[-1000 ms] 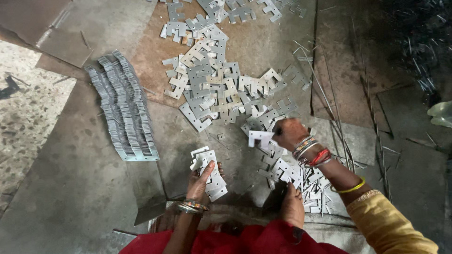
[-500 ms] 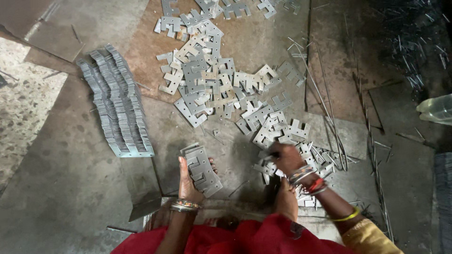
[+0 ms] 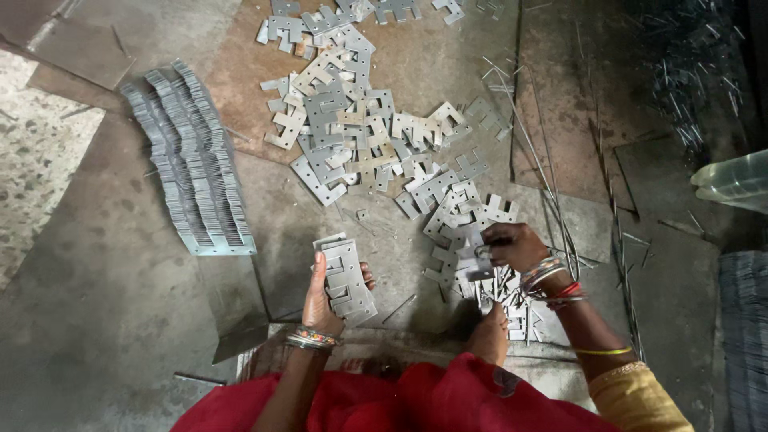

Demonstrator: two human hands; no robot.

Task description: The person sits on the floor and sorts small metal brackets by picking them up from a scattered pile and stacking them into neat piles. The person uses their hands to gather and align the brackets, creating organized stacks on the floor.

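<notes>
Seen no packages, labels, signs or screens anywhere in the head view. Found only bare metal and bare floor, with nothing wrapped, boxed, tagged or printed.
</notes>
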